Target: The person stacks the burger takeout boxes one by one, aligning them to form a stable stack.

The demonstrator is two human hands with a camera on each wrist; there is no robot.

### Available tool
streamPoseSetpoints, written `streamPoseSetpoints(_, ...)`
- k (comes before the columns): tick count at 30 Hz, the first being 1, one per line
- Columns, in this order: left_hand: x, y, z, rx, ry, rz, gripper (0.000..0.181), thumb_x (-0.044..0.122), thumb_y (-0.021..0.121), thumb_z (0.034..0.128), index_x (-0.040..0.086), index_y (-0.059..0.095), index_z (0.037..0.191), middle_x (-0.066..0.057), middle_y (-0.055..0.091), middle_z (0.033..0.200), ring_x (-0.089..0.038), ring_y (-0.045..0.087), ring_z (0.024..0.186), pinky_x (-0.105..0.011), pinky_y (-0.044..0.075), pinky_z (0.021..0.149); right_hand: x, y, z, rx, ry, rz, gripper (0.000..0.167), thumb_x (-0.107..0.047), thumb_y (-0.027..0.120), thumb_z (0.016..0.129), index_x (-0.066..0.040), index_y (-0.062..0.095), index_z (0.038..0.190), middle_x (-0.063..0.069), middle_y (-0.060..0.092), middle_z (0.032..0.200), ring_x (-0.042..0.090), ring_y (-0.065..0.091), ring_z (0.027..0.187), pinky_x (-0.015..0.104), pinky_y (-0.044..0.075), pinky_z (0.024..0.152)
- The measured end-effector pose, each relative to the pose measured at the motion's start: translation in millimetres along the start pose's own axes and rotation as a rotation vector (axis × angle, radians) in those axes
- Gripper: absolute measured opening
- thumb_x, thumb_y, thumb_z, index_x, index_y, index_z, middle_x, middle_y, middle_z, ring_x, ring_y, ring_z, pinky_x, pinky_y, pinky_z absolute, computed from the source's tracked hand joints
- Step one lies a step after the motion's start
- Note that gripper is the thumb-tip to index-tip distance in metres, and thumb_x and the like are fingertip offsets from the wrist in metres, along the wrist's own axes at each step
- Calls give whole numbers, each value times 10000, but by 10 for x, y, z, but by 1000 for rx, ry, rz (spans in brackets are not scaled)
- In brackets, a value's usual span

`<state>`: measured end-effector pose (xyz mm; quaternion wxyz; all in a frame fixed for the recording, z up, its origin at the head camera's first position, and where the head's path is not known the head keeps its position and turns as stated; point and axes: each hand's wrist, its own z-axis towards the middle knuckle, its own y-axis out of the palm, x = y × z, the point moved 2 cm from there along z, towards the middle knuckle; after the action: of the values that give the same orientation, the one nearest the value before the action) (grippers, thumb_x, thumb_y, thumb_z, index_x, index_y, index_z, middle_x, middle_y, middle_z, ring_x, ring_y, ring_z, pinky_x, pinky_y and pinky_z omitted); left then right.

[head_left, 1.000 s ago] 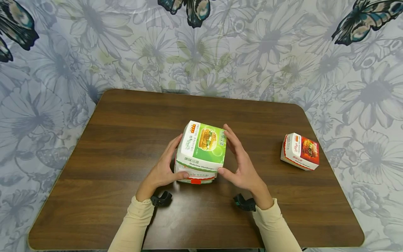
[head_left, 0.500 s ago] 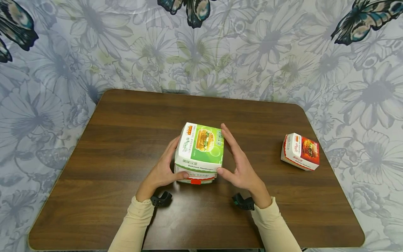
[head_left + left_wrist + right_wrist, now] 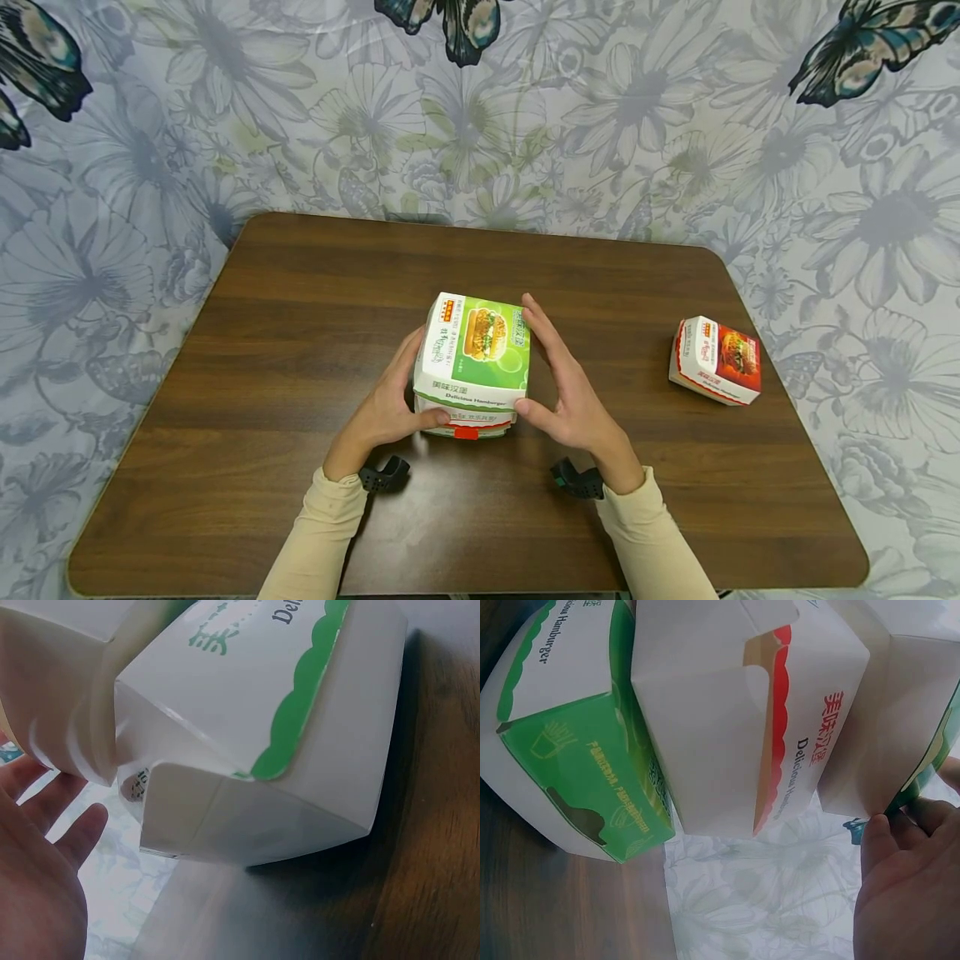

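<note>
Several hamburger boxes stand stacked at the table's middle. The top hamburger box [image 3: 495, 337] has a green and white lid with a burger picture. Under it, the middle box [image 3: 712, 727] shows a red scalloped edge, and the lowest box [image 3: 585, 780] is green and white. My left hand [image 3: 386, 408] holds the upper stack at its left, fingers along the side and thumb in front. My right hand [image 3: 573, 404] holds the top box from the right, with its thumb on the near corner. In the right wrist view, the fingers pinch the top box's edge.
A smaller red and white hamburger box [image 3: 716, 360] sits apart, near the right edge of the brown wooden table [image 3: 300, 292]. Floral cloth with butterflies [image 3: 637, 125] surrounds the table. A black band [image 3: 579, 482] is on each wrist.
The top box has shifted left and slightly toward me, lining up more with the boxes below. My right hand has followed it left. The left hand has hardly moved.
</note>
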<state>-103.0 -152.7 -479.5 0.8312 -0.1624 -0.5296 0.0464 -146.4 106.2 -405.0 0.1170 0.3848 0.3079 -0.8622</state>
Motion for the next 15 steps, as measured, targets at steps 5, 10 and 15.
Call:
streamPoseSetpoints(5, 6, -5, 6, -4, 6, 1, 1165, 784, 732, 752, 267, 207, 1655, 4, 231, 1688, -274, 255, 1535, -655, 214, 1192, -7, -4, 8, 0, -18, -22, 970, -614, 601, 961, -39, 205, 1635, 170, 113, 1724, 384, 133, 1583, 400, 205, 1271)
streamPoseSetpoints(10, 19, -10, 15, -3, -1, 7, 1167, 783, 735, 749, 269, 206, 1654, 6, 238, 1683, -268, 279, 1520, -646, 232, 1190, -36, -6, 21, 4, -32, -65, 991, -650, 592, 950, -27, 223, 1627, 155, 129, 1723, 390, 138, 1580, 402, 185, 1270)
streamPoseSetpoints(15, 22, -17, 14, -7, -5, -8, 1163, 757, 761, 749, 284, 203, 1654, 17, 239, 1683, -262, 289, 1513, -647, 233, 1188, -50, -8, 33, 5, -21, -93, 1007, -675, 592, 935, -36, 233, 1626, 160, 137, 1720, 382, 142, 1577, 501, 198, 1251)
